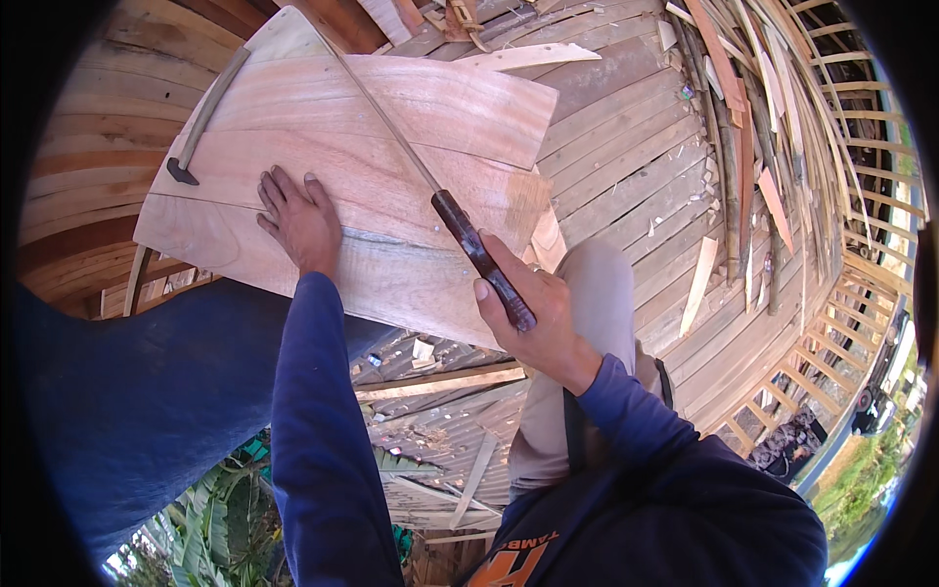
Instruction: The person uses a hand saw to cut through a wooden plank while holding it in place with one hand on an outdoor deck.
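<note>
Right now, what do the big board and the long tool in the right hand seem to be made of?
Board: bare, unfinished wood, pale pinkish with visible grain. Long tool: thin grey blade, probably metal; its handle looks like dark reddish-brown wood, slightly glossy. The right hand grips it.

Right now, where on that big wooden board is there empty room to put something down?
The board is bare above the left hand, between the hammer and the long blade. Right of the blade is another bare patch. It is crowded near the right hand gripping the knife handle.

Curved plank floor [626,147]; bamboo strips [743,127] heaped right; scrap offcut [700,284]; green leaves [210,528] below.
</note>
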The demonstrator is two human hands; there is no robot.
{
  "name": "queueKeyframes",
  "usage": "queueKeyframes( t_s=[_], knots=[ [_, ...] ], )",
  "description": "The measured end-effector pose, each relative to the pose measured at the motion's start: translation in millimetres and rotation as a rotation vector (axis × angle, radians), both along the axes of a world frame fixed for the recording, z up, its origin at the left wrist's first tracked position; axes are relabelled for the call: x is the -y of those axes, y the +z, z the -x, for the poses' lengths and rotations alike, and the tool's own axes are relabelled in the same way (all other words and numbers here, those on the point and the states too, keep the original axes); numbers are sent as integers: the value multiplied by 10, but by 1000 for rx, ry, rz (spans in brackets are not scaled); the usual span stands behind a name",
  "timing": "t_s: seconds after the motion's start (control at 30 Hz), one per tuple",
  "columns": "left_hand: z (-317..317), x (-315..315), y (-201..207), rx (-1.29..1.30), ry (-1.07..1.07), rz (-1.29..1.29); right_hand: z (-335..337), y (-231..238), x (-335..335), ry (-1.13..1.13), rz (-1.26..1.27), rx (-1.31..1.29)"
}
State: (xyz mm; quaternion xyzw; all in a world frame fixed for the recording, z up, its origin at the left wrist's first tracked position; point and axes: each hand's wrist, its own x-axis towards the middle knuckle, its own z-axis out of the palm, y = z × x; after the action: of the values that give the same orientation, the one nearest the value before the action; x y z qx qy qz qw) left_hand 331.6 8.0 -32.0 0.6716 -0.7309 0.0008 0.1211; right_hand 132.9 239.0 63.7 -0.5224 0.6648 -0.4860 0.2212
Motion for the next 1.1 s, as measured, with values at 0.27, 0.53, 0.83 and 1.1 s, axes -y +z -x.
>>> queueKeyframes(
  t_s=[0.27, 0.53, 0.83, 1.1],
  knots=[
    [-12, 7, 13, -5, 13, -4, 0, 13, 0, 1, -20, 53],
    [0, 5, 13, -10, 14, -8, 7, 39, -48, 25, -23, 19],
    [21, -20, 42, -4, 29, -24, 13, 71, 123, -21, -9, 100],
    [-3, -19, 25, -23, 16, -14, 34, 190, 845, -15, -18, 179]
  ],
)
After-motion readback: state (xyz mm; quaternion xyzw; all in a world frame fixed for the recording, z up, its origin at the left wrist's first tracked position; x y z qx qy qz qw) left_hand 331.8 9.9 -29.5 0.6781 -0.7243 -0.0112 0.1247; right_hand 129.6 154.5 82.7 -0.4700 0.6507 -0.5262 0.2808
